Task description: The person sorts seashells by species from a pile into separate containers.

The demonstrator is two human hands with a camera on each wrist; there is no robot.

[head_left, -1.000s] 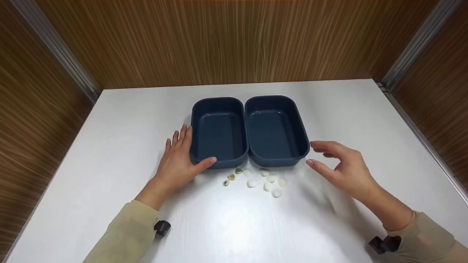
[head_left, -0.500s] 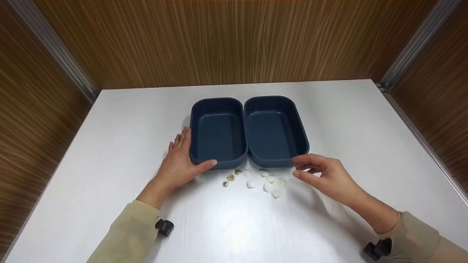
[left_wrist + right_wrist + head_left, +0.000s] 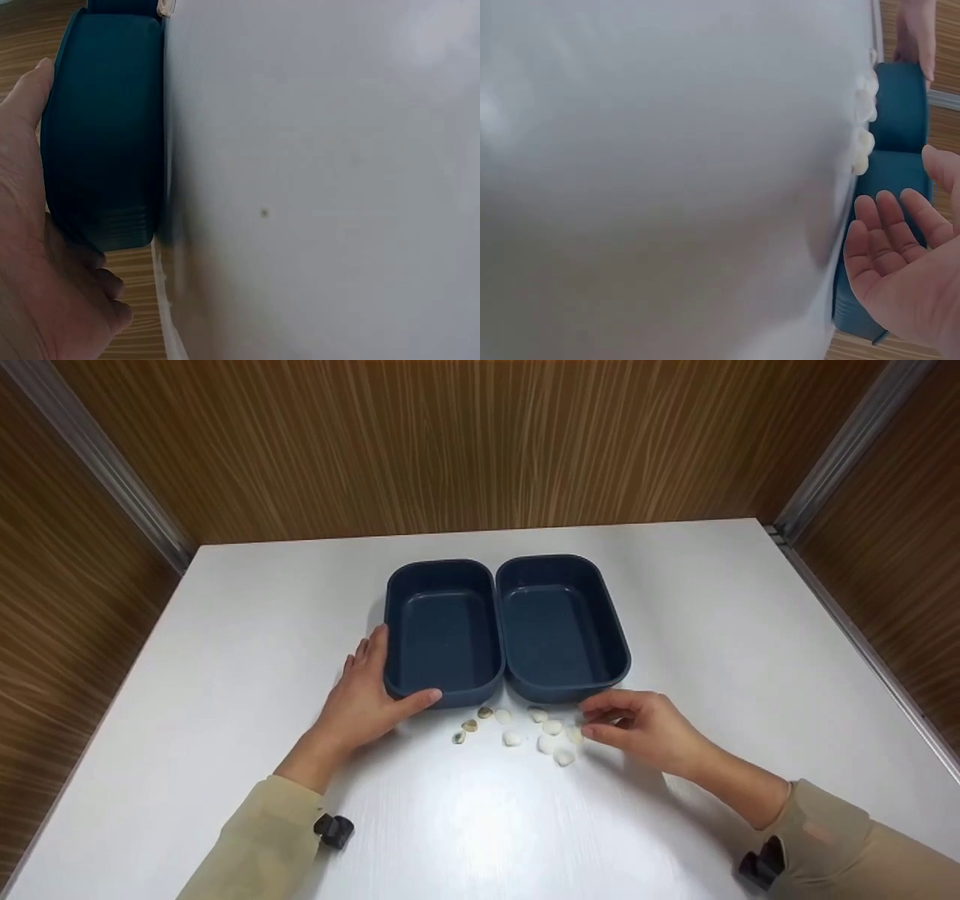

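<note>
Two dark blue rectangular boxes stand side by side on the white table. My left hand rests against the left box, its extended fingers along the side wall and its thumb at the front rim. In the left wrist view that hand lies around the box's corner. My right hand hovers loosely bent before the right box, fingertips beside the rightmost white shell. Several other white shells and a few brownish shells lie in front of the boxes. In the right wrist view nothing is seen in the right hand.
The white table extends around the boxes. Wood-patterned panels enclose it at the back and sides, with metal profiles in the corners. A small black device sits at each sleeve cuff.
The right hand has moved left and toward the front, from beside the right box to the shells, and its thumb and fingers have drawn closer together. The left hand stays at the left box.
</note>
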